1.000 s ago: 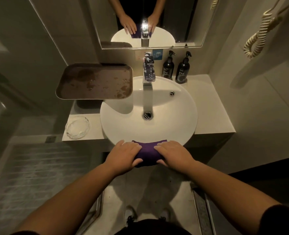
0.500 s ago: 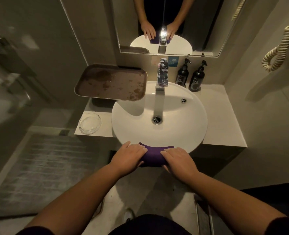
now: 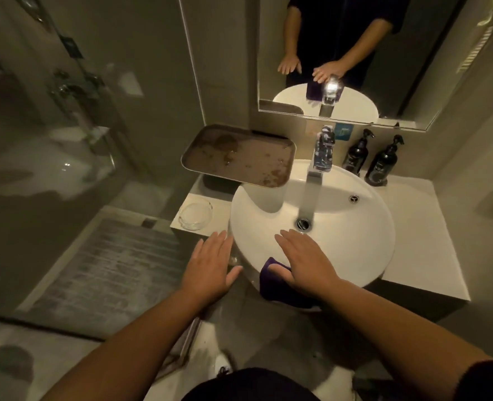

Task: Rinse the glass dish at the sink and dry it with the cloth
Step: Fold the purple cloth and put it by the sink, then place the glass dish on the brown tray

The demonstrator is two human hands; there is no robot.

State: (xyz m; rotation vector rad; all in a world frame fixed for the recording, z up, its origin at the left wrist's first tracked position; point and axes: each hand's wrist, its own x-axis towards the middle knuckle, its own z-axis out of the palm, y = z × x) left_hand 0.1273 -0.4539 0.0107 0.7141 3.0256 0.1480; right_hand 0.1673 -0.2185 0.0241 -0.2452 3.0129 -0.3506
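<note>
1. Two hands are in view, neither gripping anything. The left hand (image 3: 210, 266) hovers flat, fingers straight and spread, holding nothing, just off the basin's near-left edge.
2. The right hand (image 3: 306, 260) lies flat with straight fingers, its palm resting on the purple cloth (image 3: 280, 287) draped over the sink (image 3: 355, 244) rim.
3. The glass dish (image 3: 195, 213) sits untouched on the counter (image 3: 413, 227), just ahead of the left fingertips and beside the basin.
4. Judged stage: rinsing not begun; no water runs from the tap (image 3: 316, 180).
5. Risks: the dish stands near the counter's front edge, so a clumsy reach could knock it to the floor. Wet glass would be slippery. The cloth overhangs the rim and may slide off once the palm lifts.
</note>
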